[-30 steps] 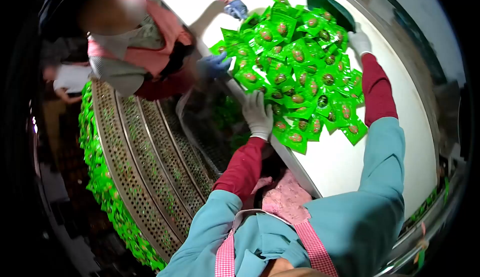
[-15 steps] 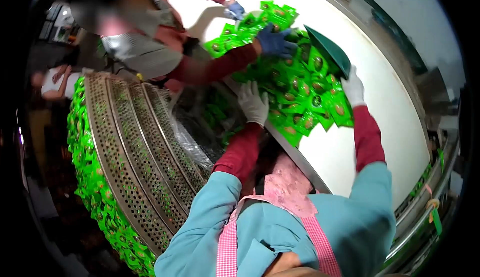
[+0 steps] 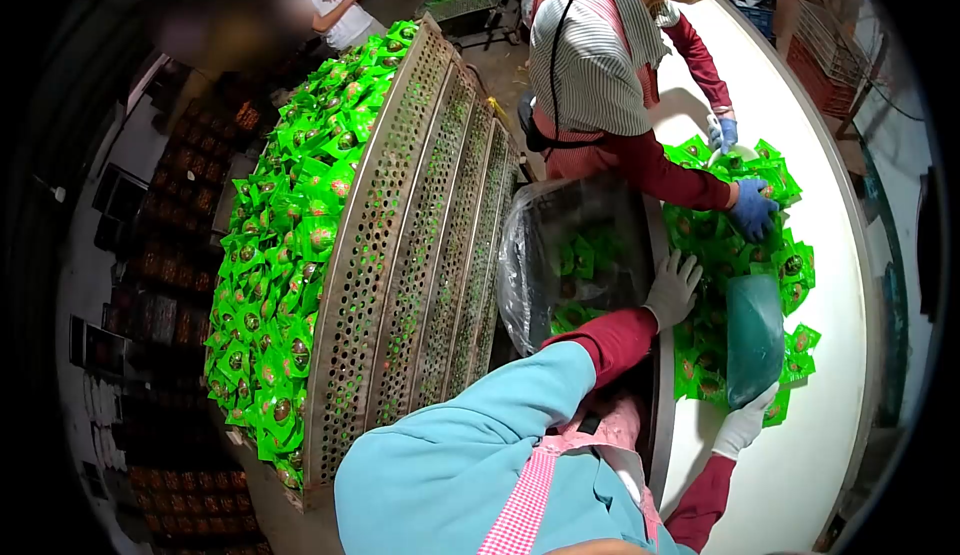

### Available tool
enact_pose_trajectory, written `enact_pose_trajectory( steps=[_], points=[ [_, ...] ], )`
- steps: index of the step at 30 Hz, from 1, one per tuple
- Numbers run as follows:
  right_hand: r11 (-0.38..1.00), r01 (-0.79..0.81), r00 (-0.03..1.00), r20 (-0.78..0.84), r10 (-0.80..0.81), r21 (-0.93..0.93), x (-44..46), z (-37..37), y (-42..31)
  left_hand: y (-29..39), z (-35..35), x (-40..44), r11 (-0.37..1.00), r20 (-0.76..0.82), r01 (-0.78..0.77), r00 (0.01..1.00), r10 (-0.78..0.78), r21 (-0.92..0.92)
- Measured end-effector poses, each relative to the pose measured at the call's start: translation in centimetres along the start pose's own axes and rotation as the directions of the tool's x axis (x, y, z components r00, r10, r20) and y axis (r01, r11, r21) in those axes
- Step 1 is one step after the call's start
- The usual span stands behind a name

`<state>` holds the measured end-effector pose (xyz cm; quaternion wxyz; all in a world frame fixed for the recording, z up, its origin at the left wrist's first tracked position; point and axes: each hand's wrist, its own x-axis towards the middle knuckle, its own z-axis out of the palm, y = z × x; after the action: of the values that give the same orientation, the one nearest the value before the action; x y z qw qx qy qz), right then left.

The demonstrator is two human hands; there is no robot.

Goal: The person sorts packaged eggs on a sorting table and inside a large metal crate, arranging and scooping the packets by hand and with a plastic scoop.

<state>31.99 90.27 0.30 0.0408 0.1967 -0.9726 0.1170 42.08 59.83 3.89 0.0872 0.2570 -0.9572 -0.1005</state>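
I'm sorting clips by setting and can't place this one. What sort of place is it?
Probably a packing or sorting workshop: green packets lie heaped on a long white worktable, more are piled against a perforated metal wall, and a gloved co-worker works at the same table.

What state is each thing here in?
Green packets: loosely piled.
White tabletop: partly covered by packets.
Green scoop: held, over the packets.
Right hand: gloved, closed on the scoop's near end.
Left hand: gloved, spread open, beside the pile.
Clear plastic liner: open, some packets inside.
Perforated metal bin: heaped with packets.
Co-worker's nearer blue-gloved hand: on the pile.
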Motion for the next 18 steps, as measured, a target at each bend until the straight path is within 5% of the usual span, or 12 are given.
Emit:
enact_pose_trajectory(
  steps=[2,7,10,11,13,14,16,18],
  points=[
    [0.992,0.123,0.986,-0.114,-0.118,0.04,-1.2,-0.1,-0.1,0.0,-0.4,-0.1,1.0,-0.017,-0.015,1.0,0.015,-0.003],
    [0.983,0.125,0.992,-0.04,-0.121,0.135,-4.3,-0.6,0.7,0.1,0.1,-0.3,0.999,-0.051,-0.035,0.998,0.035,-0.002],
    [0.95,0.23,0.97,-0.131,-0.205,0.212,-5.4,-1.3,1.8,0.3,0.4,-0.1,1.0,-0.03,0.004,1.0,-0.003,0.03],
    [0.972,0.14,0.989,-0.067,-0.129,0.189,-5.7,-2.8,2.1,0.5,-0.1,-0.1,0.999,0.014,0.02,1.0,-0.021,0.036],
    [0.903,-0.032,0.998,-0.027,0.048,0.429,-5.0,-1.0,7.0,0.3,-0.6,0.2,0.998,0.054,0.04,0.998,-0.043,0.047],
    [0.926,-0.173,0.971,-0.101,0.217,0.336,-4.9,-3.9,4.9,0.3,-0.4,0.2,0.998,0.068,0.051,0.996,-0.053,0.03],
    [0.917,-0.353,0.927,-0.197,0.318,-0.184,-3.9,-3.5,7.6,0.3,-0.2,0.2,0.998,0.084,0.058,0.995,-0.059,0.011],
    [0.889,-0.423,0.902,-0.169,0.397,-0.173,-2.3,-2.1,11.1,0.2,0.2,0.3,0.997,0.079,0.075,0.994,-0.074,-0.001]
  ],
)
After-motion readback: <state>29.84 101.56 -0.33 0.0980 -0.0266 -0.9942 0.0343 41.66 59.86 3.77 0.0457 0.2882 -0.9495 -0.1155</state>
